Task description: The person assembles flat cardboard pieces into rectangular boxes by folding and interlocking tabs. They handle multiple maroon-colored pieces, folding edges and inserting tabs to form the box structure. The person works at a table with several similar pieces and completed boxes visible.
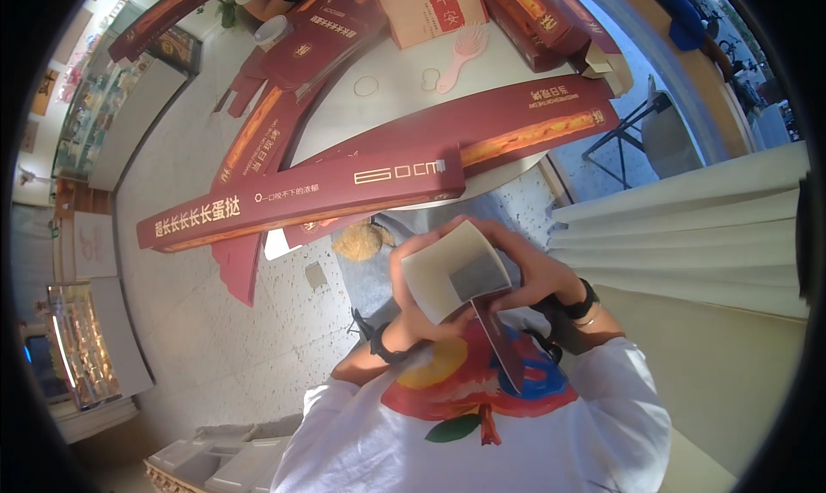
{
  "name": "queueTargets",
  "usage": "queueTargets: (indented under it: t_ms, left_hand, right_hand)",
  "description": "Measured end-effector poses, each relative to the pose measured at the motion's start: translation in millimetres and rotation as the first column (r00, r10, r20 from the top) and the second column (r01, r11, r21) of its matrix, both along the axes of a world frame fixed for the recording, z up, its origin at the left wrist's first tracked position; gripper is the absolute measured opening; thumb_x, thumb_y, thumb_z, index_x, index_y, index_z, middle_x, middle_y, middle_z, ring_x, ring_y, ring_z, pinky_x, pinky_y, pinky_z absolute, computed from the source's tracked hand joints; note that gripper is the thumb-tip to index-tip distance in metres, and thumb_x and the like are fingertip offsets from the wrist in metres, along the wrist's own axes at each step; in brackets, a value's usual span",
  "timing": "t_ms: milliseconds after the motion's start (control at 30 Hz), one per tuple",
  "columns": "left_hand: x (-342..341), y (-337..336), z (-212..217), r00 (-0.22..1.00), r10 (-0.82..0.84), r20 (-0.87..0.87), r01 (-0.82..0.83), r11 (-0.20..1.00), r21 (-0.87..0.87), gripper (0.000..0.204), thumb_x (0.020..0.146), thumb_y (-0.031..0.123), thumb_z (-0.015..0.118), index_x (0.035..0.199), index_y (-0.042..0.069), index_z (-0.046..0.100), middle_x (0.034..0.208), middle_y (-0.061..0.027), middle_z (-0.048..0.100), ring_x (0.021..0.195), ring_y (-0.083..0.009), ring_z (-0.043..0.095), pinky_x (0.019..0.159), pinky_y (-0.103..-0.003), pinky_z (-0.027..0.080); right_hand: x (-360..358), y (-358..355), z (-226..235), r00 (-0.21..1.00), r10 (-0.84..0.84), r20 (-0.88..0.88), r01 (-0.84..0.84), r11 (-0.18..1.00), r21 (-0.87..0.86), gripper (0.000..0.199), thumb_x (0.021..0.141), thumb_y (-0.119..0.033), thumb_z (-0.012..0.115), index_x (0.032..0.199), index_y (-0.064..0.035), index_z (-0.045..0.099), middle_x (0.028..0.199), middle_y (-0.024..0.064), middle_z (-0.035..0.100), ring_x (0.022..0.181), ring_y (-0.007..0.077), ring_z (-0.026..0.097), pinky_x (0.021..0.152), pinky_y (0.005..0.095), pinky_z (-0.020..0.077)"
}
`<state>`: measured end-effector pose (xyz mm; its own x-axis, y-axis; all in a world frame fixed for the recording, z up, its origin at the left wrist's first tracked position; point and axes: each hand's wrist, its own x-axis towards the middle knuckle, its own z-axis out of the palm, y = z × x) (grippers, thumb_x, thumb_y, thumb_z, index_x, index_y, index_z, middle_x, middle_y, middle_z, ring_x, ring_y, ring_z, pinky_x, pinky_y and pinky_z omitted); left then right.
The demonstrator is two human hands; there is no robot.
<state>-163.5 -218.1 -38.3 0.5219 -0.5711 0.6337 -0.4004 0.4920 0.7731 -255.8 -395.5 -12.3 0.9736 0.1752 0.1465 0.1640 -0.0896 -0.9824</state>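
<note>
In front of my chest, both hands hold a long dark red pastry carton end-on. Its open end (pixel 430 278) faces up toward me, showing the pale inside, and its dark red flap (pixel 503 351) sticks out toward my shirt. My left hand (pixel 419 321) is closed round the left side, with the thumb at the near edge. My right hand (pixel 540 274) grips the right side, its thumb close to the base of the flap. The rest of the carton is hidden behind my hands. Just beyond, a long printed carton (pixel 318 192) lies across the table's near edge.
More dark red cartons (pixel 533 114) lie across the white table (pixel 344 119). A pink hairbrush (pixel 467 50), hair ties (pixel 366 86) and a beige printed bag (pixel 422 15) rest there. Another person's arm (pixel 274 4) reaches in at the far side. A fluffy brown thing (pixel 361 242) is below the table.
</note>
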Motion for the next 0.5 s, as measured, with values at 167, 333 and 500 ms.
queueTargets:
  t_ms: [167,333,500]
  left_hand:
    - [-10,-4,5,0.976,-0.126,-0.177,0.161,0.965,0.205,0.113,0.056,0.032,0.09,0.141,0.0,0.023,0.142,-0.0267,0.038,0.132,-0.0354,0.04,0.108,-0.049,0.031]
    - [82,-14,78,0.763,-0.163,0.625,-0.325,0.74,0.589,0.124,0.043,0.042,0.089,0.145,0.004,0.029,0.141,-0.0172,0.042,0.129,-0.0376,0.042,0.111,-0.052,0.025]
    - [108,-48,70,0.572,-0.352,0.741,-0.449,0.621,0.642,0.102,0.058,0.034,0.084,0.143,0.007,0.035,0.134,-0.0159,0.046,0.123,-0.035,0.045,0.106,-0.048,0.033]
  right_hand:
    - [-31,-18,-29,0.984,-0.084,-0.155,0.1,0.99,0.098,0.094,0.065,-0.029,0.086,0.14,-0.0016,0.037,0.127,0.0141,0.053,0.118,0.0227,0.052,0.101,0.0371,0.0389]
    - [-57,-65,-2,0.811,-0.097,-0.577,0.308,0.909,0.281,0.066,0.083,-0.022,0.07,0.138,-0.0002,0.041,0.129,0.0116,0.052,0.117,0.0168,0.051,0.1,0.0305,0.0396]
    - [-63,-114,-22,0.963,-0.075,-0.26,0.078,0.997,0.003,0.045,0.092,-0.015,0.059,0.132,0.0023,0.047,0.128,0.0098,0.054,0.116,0.015,0.051,0.098,0.0282,0.0409]
